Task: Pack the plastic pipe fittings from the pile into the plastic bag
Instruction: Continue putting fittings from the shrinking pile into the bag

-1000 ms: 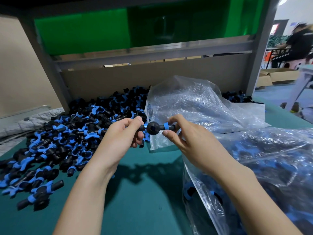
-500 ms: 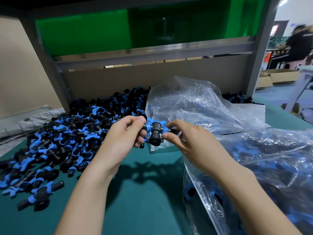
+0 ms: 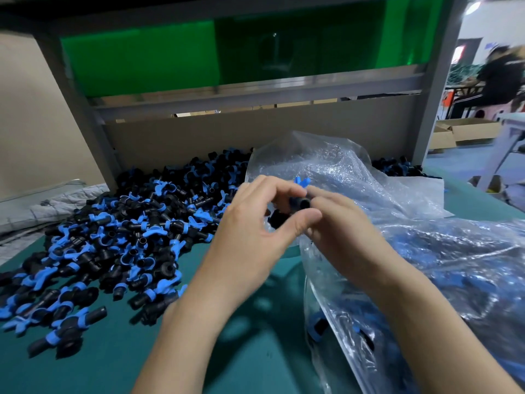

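While a second ago I had the fitting [image 3: 304, 202] stretched sideways between my two hands with its round port facing me, I have since rolled it over and drawn my hands in close. Now an open black end looks back at me and a blue wing sticks up just above my fingers.

My left hand [image 3: 255, 223] pinches the piece with the thumb below and the curled fingers above. My right hand [image 3: 346, 223] holds the other end with its fingertips, though my left thumb hides part of that grip. Both hands have also drifted a little to the right and now sit above the near edge of the crumpled plastic [image 3: 326, 166], just left of the plastic bag [image 3: 443, 265].

So this one fitting is up in the air between my hands, neither in the pile [image 3: 127, 237] nor in the bag. I take the turning as a quick check of the piece before packing it. The bag already holds a good heap of black and blue parts, yet the pile on the left of the tabletop [image 3: 241, 351] remains large, so I judge the job well short of done. Next, I think, this piece goes right and down into the bag's mouth, which I cannot make out clearly among the folds.
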`<state>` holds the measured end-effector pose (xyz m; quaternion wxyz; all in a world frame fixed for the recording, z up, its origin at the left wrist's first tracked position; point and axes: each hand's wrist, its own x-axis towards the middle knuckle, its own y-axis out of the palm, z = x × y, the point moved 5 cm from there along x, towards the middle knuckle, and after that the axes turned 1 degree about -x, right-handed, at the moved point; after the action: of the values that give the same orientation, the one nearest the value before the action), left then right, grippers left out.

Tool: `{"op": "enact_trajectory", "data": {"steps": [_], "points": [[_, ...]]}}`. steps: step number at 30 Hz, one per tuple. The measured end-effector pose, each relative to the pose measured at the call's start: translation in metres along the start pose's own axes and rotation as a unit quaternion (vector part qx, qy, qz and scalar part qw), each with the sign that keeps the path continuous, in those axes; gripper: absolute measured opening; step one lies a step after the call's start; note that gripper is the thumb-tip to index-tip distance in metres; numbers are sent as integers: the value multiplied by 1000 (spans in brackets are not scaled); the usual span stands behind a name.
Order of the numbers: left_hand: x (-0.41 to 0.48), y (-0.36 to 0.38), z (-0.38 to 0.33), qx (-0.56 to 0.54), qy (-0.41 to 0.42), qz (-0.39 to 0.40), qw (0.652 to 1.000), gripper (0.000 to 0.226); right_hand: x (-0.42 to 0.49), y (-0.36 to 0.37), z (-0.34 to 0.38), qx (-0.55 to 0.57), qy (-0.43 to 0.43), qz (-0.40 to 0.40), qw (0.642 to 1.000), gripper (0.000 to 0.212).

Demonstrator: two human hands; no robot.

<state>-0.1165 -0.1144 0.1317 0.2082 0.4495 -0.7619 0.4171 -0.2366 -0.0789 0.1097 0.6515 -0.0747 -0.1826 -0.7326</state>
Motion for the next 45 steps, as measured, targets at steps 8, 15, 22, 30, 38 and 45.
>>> {"op": "enact_trajectory", "data": {"steps": [8,15,22,30,38,45], "points": [[-3,6,-8,-44,21,3,999,19,3,-8,-7,347,87,-132,924,37],[0,-5,17,-8,-29,-2,1000,23,2,-16,-9,329,126,-107,930,36],[0,-3,18,-17,-35,6,999,18,-3,-18,-9,270,159,-130,941,33],[-6,-50,67,17,-199,7,980,16,-8,-22,29,-389,-126,-130,903,43],[-31,-6,88,-182,-318,187,911,15,-3,-2,0,-666,-121,38,735,40],[-36,61,48,-334,-290,307,842,19,-9,-20,27,-326,-129,-127,928,37]]}}
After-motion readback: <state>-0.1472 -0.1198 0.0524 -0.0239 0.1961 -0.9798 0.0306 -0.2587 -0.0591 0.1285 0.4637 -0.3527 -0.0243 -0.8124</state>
